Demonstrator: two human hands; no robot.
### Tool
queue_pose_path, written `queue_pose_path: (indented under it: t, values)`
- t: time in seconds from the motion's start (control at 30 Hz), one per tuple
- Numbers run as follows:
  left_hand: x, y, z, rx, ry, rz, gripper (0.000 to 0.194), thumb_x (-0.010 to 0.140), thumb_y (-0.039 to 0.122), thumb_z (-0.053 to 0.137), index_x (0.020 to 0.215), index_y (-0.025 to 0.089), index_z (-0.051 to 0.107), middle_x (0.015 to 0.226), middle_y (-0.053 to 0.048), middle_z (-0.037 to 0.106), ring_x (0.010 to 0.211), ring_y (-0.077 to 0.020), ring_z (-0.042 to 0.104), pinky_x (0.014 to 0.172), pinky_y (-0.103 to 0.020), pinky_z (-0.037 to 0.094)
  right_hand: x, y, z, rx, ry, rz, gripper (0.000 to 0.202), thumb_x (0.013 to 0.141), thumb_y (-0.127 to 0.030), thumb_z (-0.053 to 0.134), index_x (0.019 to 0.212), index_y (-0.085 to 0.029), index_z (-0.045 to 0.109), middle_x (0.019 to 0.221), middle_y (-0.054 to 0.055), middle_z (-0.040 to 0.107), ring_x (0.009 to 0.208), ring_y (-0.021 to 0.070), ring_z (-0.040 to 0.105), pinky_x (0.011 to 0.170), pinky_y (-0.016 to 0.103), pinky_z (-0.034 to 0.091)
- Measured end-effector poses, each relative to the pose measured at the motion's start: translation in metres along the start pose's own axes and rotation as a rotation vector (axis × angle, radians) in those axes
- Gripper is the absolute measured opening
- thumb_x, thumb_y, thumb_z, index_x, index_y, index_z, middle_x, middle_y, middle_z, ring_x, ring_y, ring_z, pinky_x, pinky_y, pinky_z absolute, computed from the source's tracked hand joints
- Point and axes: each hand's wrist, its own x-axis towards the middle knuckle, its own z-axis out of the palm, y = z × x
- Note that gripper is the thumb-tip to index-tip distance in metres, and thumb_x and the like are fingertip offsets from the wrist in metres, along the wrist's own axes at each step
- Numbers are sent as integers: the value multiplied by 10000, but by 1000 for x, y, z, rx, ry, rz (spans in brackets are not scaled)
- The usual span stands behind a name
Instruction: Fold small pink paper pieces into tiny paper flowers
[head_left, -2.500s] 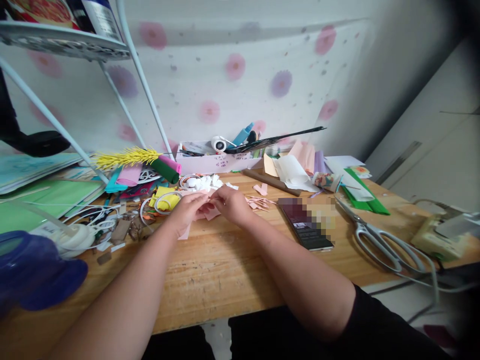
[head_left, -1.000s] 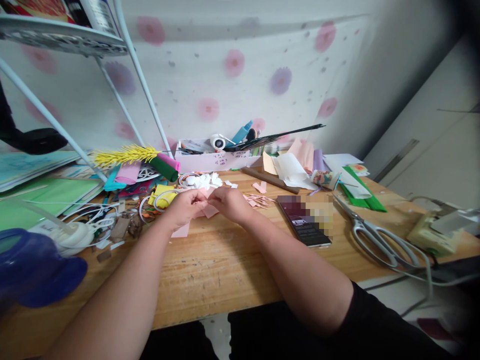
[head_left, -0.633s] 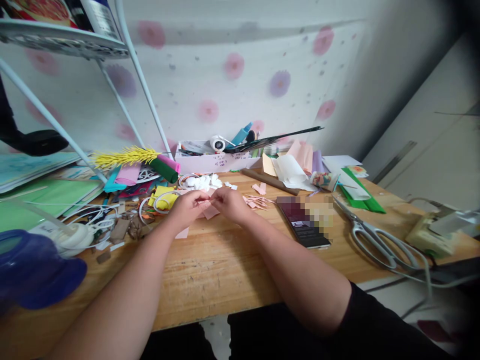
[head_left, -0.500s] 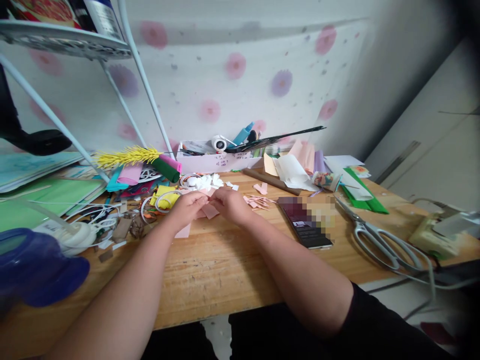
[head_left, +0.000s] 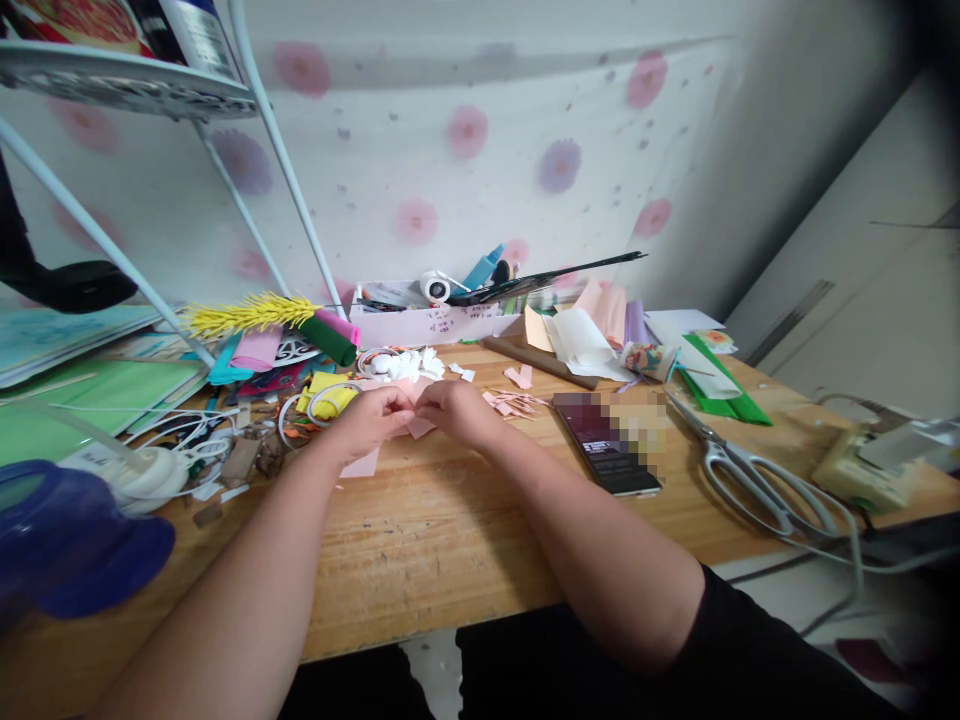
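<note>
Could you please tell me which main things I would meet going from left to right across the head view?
Dark blue object, yellow bristly sprig, left hand, right hand, pale pink strips, phone, scissors.

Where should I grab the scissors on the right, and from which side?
Probably by the handle loops of the scissors, with the right hand coming from the near side of the table. They lie flat, loops toward you and blades pointing away, so the loops are the nearest part. Mind the cable close beside them.
</note>
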Motion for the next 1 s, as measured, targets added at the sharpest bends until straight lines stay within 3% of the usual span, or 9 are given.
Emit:
queue_pose_path:
  t: [0.2,0.47,0.67,0.83,1.0]
  values:
    - [1,-3,2,93,33,54,105,651,250,539,657,154,495,652,19,520,613,-111,492,559,-227,385,1,1,-1,75,-29,114,110,704,-200,514,733,-153,609,653,-11,593,575,76,473,513,173,286]
    - [5,-11,5,200,74,78,91,653,242,531,688,160,511,690,3,550,651,-131,519,601,-249,413,-1,0,2,-6,5,92,79,687,-196,515,698,-156,583,662,-11,578,586,85,463,513,179,284]
    - [2,-3,3,136,-70,54,220,730,302,452,800,158,603,789,-26,618,754,-168,551,678,-283,429,0,-2,-1,-76,51,-28,97,717,-180,502,678,-146,584,680,11,562,628,99,465,567,192,305]
    - [1,-3,1,104,-63,-6,233,734,306,445,766,154,618,746,-22,626,720,-166,555,638,-269,425,-1,-3,-3,-91,31,-85,88,719,-163,528,709,-149,614,740,30,583,685,109,495,605,194,323]
    - [1,-2,1,107,16,37,165,688,298,501,682,147,568,630,6,567,598,-131,520,537,-234,391,-1,-4,-7,-66,36,-47,85,715,-186,556,713,-149,632,715,29,601,656,107,506,590,195,322]
